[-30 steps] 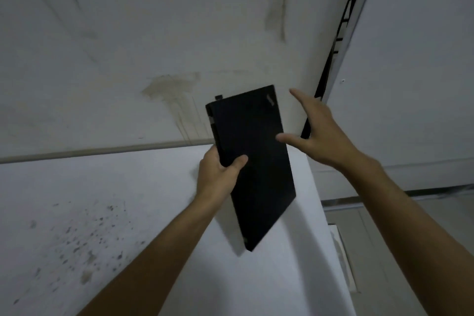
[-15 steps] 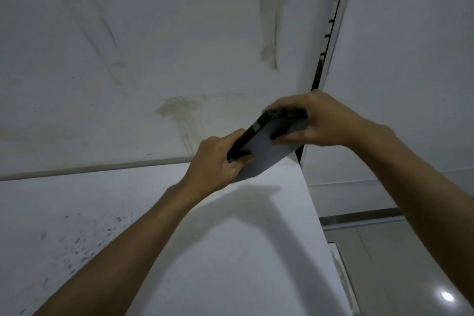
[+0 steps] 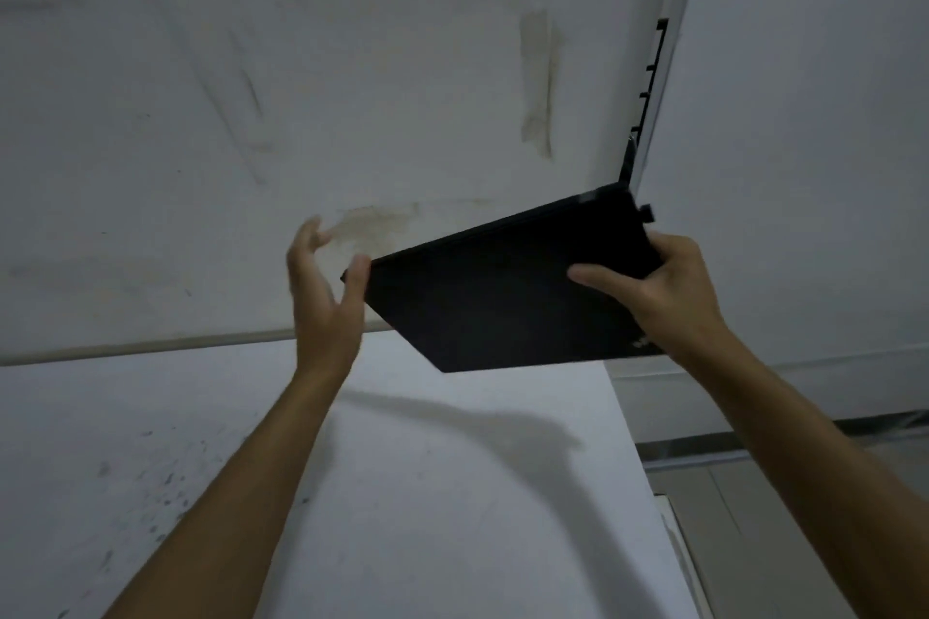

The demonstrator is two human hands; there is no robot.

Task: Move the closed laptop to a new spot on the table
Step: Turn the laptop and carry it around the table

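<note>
The closed black laptop (image 3: 502,292) hangs in the air above the far right corner of the white table (image 3: 427,518), tilted with its flat dark face toward me. My right hand (image 3: 658,297) grips its right edge, thumb lying across the face. My left hand (image 3: 321,297) is at the laptop's left corner with fingers spread; its thumb tip is at that corner and the hand holds nothing. A small dark stub (image 3: 647,212) sticks out of the laptop's far right corner.
A stained white wall (image 3: 352,91) stands right behind the table. The table's right edge (image 3: 638,467) drops to a grey floor (image 3: 744,518). Dark specks (image 3: 151,493) mark the table's left part. A black slotted rail (image 3: 648,91) runs up the wall corner.
The laptop has been turned over from edge-on to face-on and swung to the right. My left hand has let go of it and opened; my right hand keeps its grip.
</note>
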